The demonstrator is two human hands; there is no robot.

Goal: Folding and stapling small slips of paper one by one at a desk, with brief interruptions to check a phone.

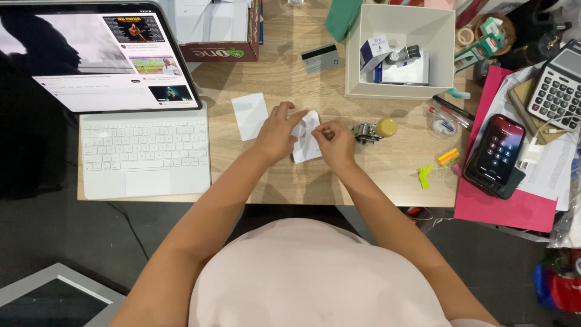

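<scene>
Left hand (277,134): fingers spread and pressing on the upper left part of a small white paper (306,140), not closed round it.
Right hand (334,144): fingertips pinched on the paper's right edge, thumb and forefinger closed together.
Paper: lies on the desk (278,72) near the middle of its front edge, between the two hands (creased, it seems, with a raised flap).
Second paper (249,115): a flat white sheet just left of the left hand, apart from it.
Stapler (365,132): small metal one just right of the right hand, with a yellow round lid (387,127) touching it.
Keyboard (145,149): white, at the front left corner, under a tablet (97,54).
Box (400,51): white, open, at the back edge, right of centre.
Phone (495,155): past the right edge, on a pink folder (514,209).
</scene>
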